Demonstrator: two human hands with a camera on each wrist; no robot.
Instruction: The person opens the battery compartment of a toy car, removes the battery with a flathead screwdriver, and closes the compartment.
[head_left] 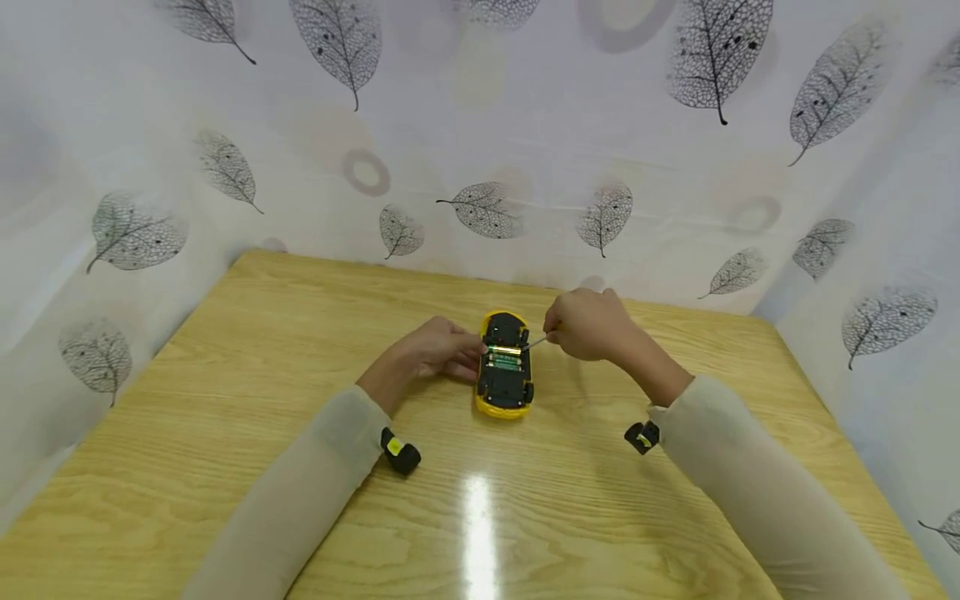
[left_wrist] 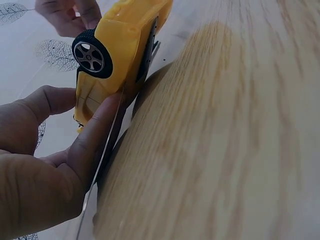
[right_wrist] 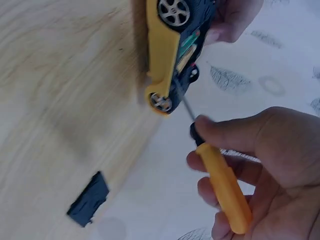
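Observation:
A yellow toy car (head_left: 504, 408) lies wheels-up on the table, its black underside showing. In an uncovered battery compartment, green-and-gold batteries (head_left: 505, 363) lie side by side. My left hand (head_left: 435, 346) holds the car by its left side, the thumb at the compartment's edge and the fingers against the body. My right hand (head_left: 592, 325) grips a screwdriver (right_wrist: 225, 187) by its orange-yellow handle. The thin metal shaft points left, and its tip is right at the compartment's right edge. The right wrist view also shows the car's silver-spoked wheels (right_wrist: 174, 12).
A small black plastic cover (right_wrist: 90, 200) lies on the table near my right hand. The wood-grain tabletop (head_left: 337, 533) ends at a pale cloth (head_left: 480, 150) printed with leaves, which hangs at the back and both sides. Dark wrist cameras (head_left: 401, 454) are strapped below both sleeves.

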